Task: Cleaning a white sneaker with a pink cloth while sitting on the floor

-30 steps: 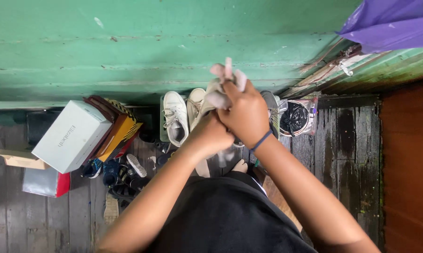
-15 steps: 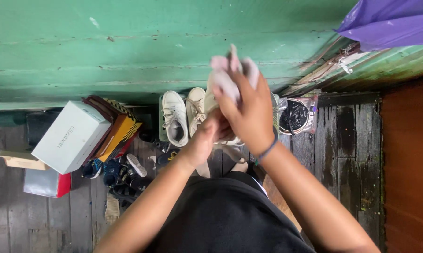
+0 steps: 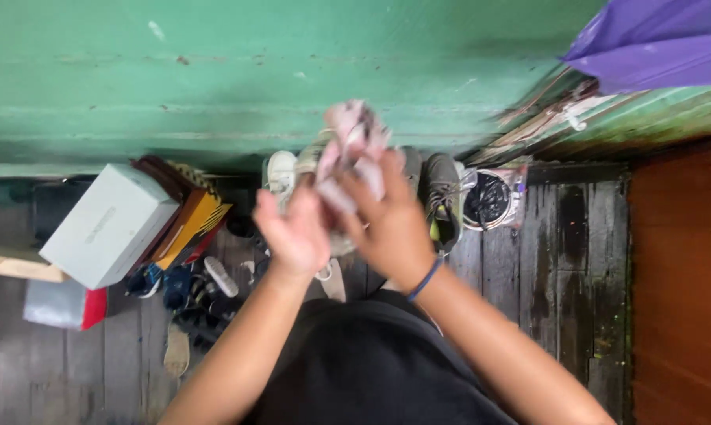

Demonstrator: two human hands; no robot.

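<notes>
Both arms raised forward, left hand [image 3: 295, 230] and right hand [image 3: 388, 224] close together, fingers curled

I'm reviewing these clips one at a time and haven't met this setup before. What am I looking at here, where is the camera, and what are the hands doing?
There is no machine here: a person works with two bare hands. The single picture comes from a camera worn on the person's head, looking straight down past a black garment to a dark wooden plank floor that meets a green wall.

The left hand and the right hand, which has a blue band at the wrist, are raised together around a pale pinkish bundle, probably cloth. The picture is blurred by motion, so the exact grip is unclear.

Below them on the floor are a white sneaker and a grey shoe, a black-lined tub, a white box leaning on coloured boxes, and loose footwear. Something purple hangs top right.
</notes>
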